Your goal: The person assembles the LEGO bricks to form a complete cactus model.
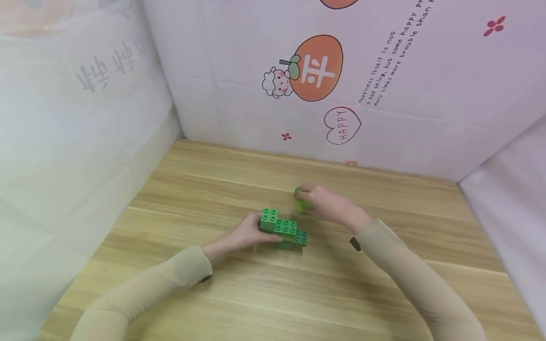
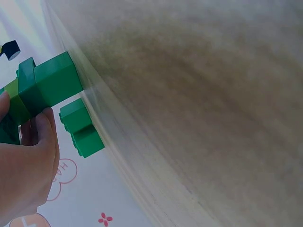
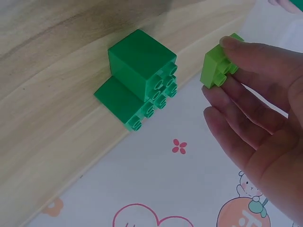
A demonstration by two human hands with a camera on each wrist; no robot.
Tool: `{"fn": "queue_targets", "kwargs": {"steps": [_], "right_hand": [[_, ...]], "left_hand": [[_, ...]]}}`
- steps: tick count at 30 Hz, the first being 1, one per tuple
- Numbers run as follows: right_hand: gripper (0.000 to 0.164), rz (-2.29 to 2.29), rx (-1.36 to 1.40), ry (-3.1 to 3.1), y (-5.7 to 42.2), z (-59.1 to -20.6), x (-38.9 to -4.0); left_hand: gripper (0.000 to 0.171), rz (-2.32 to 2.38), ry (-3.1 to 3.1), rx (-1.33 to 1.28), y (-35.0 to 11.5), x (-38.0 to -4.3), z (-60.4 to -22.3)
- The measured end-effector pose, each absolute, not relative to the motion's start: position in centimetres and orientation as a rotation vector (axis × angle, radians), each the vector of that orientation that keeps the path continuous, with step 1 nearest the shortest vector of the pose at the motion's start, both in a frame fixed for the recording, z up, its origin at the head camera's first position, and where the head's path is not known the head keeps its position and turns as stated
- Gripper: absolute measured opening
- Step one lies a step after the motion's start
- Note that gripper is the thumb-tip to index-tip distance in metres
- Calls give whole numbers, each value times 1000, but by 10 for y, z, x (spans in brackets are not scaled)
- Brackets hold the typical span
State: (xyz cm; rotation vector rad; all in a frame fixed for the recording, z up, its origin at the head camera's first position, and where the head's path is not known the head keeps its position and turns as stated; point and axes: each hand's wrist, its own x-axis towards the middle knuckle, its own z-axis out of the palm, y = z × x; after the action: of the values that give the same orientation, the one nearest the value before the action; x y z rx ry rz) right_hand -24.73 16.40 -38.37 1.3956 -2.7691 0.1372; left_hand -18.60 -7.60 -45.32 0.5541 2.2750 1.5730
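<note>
My left hand (image 1: 244, 232) grips a stepped assembly of green toy building bricks (image 1: 285, 227), thumb along its near side and fingers behind. In the left wrist view, a lime-green layer (image 2: 18, 103) shows between darker green bricks of this assembly. Farther back and to the right, my right hand (image 1: 327, 204) pinches a small lime-green brick (image 3: 215, 66) between thumb and fingertips, its studs turned toward the palm. Beside that hand stands a second, smaller group of green bricks (image 3: 142, 59) on the table, partly hidden by the fingers in the head view.
The wood-grain table (image 1: 362, 293) meets a printed white cloth (image 1: 239, 109) at the back. More white cloth hangs at the left side (image 1: 85, 156) and right side (image 1: 516, 175). Both forearms reach in from the near edge.
</note>
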Motion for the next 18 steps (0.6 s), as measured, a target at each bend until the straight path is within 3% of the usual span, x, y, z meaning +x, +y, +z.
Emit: {"fn": "queue_targets", "kwargs": {"steps": [18], "right_hand": [[32, 151, 1300, -2816, 186, -387, -217]], "left_hand": [[45, 1573, 2272, 547, -75, -185, -451]]}}
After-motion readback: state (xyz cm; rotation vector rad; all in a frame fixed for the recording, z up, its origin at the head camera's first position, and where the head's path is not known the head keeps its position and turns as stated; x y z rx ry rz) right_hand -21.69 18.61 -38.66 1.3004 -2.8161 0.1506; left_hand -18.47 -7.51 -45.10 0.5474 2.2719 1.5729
